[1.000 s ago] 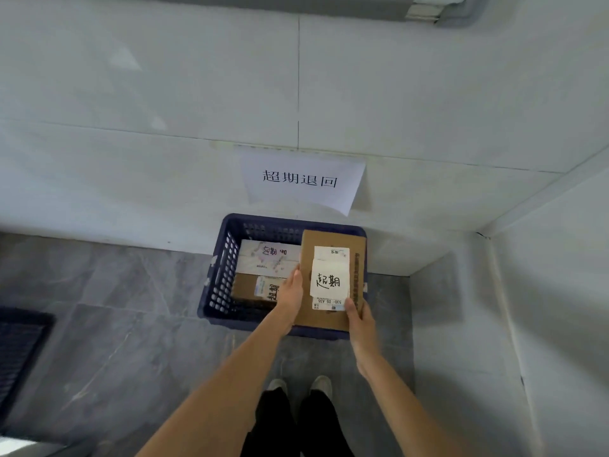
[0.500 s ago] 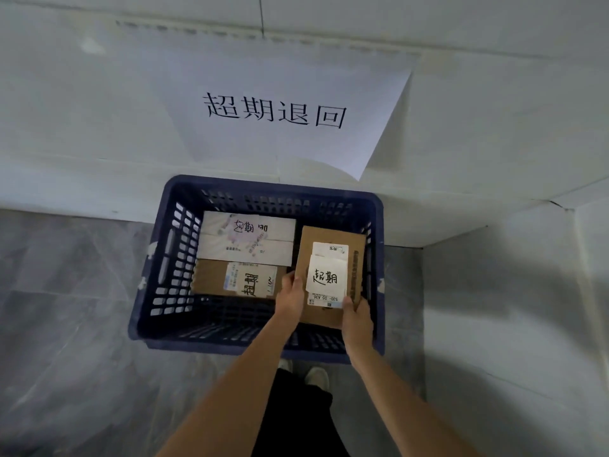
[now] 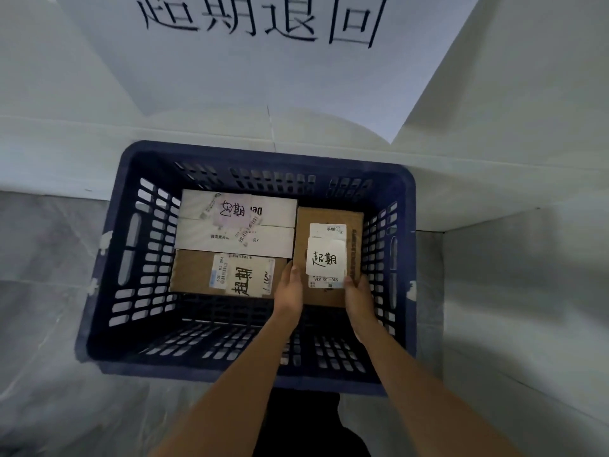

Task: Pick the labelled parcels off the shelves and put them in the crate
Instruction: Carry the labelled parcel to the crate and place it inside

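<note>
A dark blue slotted crate (image 3: 131, 245) stands on the floor against the wall. Both my hands reach down into its right side and hold a brown cardboard parcel (image 3: 354, 225) with a white handwritten label. My left hand (image 3: 290, 291) grips the parcel's near left corner, my right hand (image 3: 359, 296) its near right corner. The parcel lies flat, low in the crate. Left of it lie a white labelled parcel (image 3: 276, 212) at the back and a brown labelled parcel (image 3: 194, 272) in front.
A white paper sign (image 3: 263, 67) with large black characters hangs on the wall above the crate. Grey wall panels close in on the right, forming a corner. Grey tiled floor (image 3: 46, 324) lies to the left. My dark trousers show below the crate.
The parcel has gone down from above the crate's rim into its right side, both hands still on it. My head has moved much closer to the crate.
</note>
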